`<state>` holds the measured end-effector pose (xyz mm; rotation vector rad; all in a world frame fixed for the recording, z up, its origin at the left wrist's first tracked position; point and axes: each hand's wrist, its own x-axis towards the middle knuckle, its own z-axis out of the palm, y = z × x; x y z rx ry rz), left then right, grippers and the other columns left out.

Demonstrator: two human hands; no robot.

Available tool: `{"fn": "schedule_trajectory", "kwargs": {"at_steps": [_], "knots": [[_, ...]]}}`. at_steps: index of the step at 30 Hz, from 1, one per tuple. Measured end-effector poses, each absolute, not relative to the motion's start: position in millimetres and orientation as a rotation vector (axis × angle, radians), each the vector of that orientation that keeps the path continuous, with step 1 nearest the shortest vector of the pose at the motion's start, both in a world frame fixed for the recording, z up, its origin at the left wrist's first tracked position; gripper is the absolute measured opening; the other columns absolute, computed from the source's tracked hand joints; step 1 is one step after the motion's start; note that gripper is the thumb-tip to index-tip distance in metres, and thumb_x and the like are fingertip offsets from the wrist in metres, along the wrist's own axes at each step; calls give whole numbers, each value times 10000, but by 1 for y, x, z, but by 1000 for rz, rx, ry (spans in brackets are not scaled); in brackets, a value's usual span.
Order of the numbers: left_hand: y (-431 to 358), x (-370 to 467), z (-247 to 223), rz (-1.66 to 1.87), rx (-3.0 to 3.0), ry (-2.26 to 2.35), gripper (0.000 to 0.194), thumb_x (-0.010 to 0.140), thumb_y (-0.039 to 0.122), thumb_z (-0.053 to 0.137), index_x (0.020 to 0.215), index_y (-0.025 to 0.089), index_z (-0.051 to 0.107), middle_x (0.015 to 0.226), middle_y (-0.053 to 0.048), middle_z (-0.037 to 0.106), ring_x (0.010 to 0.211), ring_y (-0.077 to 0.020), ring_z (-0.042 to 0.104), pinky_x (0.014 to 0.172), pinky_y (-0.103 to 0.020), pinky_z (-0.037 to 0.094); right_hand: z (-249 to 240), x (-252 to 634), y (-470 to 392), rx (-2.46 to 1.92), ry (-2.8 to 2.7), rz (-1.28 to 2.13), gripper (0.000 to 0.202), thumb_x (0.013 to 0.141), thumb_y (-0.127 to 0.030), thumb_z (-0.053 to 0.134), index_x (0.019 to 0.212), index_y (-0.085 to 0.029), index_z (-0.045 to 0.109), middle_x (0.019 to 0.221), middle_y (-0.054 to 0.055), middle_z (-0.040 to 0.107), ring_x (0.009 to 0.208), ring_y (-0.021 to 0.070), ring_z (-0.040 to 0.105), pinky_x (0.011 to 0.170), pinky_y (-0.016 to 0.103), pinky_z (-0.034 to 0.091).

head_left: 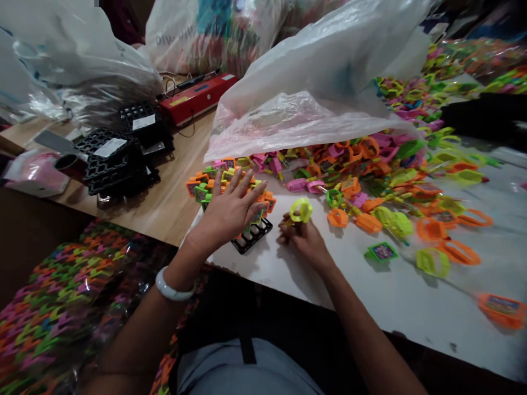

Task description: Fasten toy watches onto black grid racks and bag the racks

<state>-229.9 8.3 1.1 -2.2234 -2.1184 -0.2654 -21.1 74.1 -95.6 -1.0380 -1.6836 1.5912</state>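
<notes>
My left hand (236, 206) lies flat with fingers spread over a black plastic tray (253, 236), on top of orange, green and yellow toy pieces (201, 192) that stand in it. The tray's front rows of holes show bare. In my right hand (302, 238), just right of the tray, is a yellow-green toy ring (301, 210), held between thumb and fingers above the white tabletop (263, 269). A green piece with a picture face (382, 252) lies on its own further right.
A large pile of colourful toy pieces (370, 164) spills from a translucent plastic bag (321, 82). On the left stand stacked black trays (111, 159) and a red sealing machine (197, 99). Filled packs (53, 307) lie below the table's left edge.
</notes>
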Motion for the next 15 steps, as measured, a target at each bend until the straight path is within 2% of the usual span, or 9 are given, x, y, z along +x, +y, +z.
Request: {"fn": "schedule_trajectory", "kwargs": {"at_steps": [3, 6, 10, 13, 15], "knots": [[3, -231, -6, -272, -2210, -2123, 516, 1037, 475, 285, 1489, 280, 442, 1626, -83, 313, 1534, -287, 193, 1245, -564, 83, -96, -48, 36, -874, -1516, 1912, 396, 765, -501, 741, 970, -208, 571, 743, 4, 687, 620, 180, 677, 644, 354, 577], [3, -230, -9, -312, -2183, -2148, 486, 1035, 459, 316, 1477, 311, 453, 1626, -48, 323, 1532, -276, 205, 1248, -539, 110, -102, -70, 10, -906, -1490, 1950, 372, 728, -499, 775, 886, -211, 602, 640, -6, 685, 555, 184, 664, 582, 331, 565], [2, -231, -8, -325, -2181, -2160, 476, 1037, 459, 302, 1459, 324, 478, 1618, -37, 342, 1525, -269, 236, 1244, -535, 134, -114, -76, 0, -1017, -1739, 1686, 256, 790, -465, 716, 811, -230, 616, 563, -8, 644, 472, 186, 615, 495, 306, 511], [1, -232, -6, -324, -2204, -2158, 492, 1041, 477, 260, 1461, 331, 471, 1623, -34, 329, 1530, -255, 220, 1242, -534, 134, -119, -73, 2, -931, -2010, 1346, 133, 850, -368, 633, 896, -243, 638, 766, 61, 727, 649, 238, 682, 593, 343, 543], [1, -232, -5, -318, -2226, -2175, 515, 1041, 496, 220, 1463, 335, 466, 1630, -34, 317, 1536, -248, 194, 1242, -531, 132, -122, -75, 2, -869, -2152, 1139, 162, 867, -314, 595, 1001, -238, 645, 940, 108, 744, 798, 269, 700, 670, 366, 556]]}}
